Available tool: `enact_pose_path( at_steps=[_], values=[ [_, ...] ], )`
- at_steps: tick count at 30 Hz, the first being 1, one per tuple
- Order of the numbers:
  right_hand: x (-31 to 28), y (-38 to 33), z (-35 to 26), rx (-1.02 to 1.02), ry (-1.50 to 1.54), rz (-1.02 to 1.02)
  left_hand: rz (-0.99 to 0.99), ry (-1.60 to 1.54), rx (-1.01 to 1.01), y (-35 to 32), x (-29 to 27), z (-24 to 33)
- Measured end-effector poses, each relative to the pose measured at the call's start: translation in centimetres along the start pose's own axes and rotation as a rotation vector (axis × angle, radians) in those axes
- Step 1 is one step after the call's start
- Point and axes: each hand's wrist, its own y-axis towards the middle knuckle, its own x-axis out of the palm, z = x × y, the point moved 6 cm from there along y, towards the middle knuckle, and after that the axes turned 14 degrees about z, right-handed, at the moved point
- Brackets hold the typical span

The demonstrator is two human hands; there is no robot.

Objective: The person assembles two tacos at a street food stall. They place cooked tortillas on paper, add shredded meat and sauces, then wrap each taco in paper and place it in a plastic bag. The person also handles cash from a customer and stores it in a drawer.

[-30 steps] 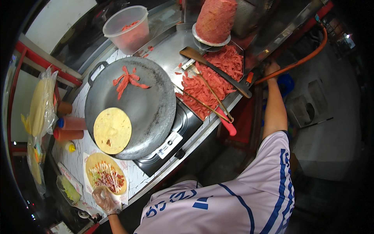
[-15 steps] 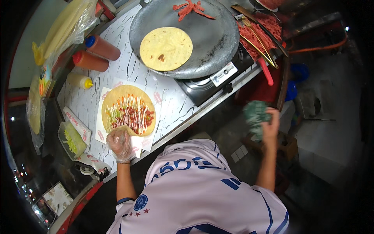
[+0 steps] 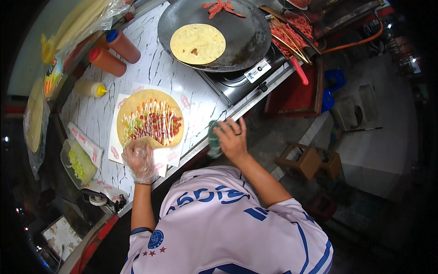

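Head view | gloved left hand (image 3: 139, 160) pinches near edge of round filled tortilla (image 3: 149, 119); bare right hand (image 3: 232, 139) grips green cloth (image 3: 213, 139) at marbled tabletop (image 3: 150, 73) edge

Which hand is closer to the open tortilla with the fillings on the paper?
Left. The gloved left hand touches the near edge of the filled tortilla. The bare right hand is off to its right at the counter edge, holding a green cloth.
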Motion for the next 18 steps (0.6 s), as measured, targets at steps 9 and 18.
enact_pose_path(
  at_steps=[9,18],
  values=[
    [0.5,-0.1,-2.8,-0.120,0.343,-0.071,-0.060,0.062,-0.033,-0.6,0.3,-0.4],
    [0.6,2.5,-2.9,0.021,0.225,-0.269,-0.163,-0.159,0.058,-0.7,-0.8,0.2]
  ],
)
